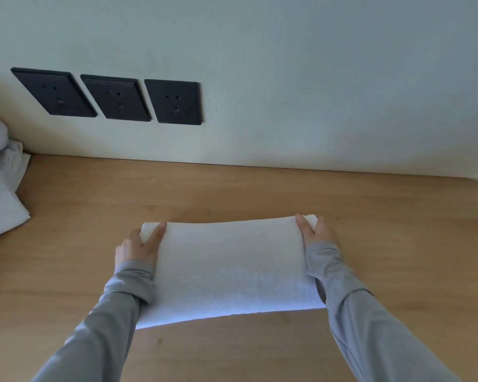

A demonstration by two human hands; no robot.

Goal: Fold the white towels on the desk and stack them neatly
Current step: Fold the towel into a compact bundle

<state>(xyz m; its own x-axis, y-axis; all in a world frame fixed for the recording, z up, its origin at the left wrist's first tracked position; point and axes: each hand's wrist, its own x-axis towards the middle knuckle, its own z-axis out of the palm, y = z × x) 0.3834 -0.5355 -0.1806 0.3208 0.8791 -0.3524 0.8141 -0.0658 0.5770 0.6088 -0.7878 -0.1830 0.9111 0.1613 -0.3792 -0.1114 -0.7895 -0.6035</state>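
In the head view, a white rectangular cloth towel (232, 268) stretches over the light wooden surface (260, 194) between both hands. The left hand (137, 248) pinches its far left corner, and the right hand (316, 231) pinches its far right corner. Crumpled white towels (0, 199) lie well left of the left hand.

A pale, faintly textured wall (301, 78) rises behind a light wooden desk (232, 188). Three black sockets (116, 97) sit in a row on the wall at left, above the desk's back edge. The light is soft and even.
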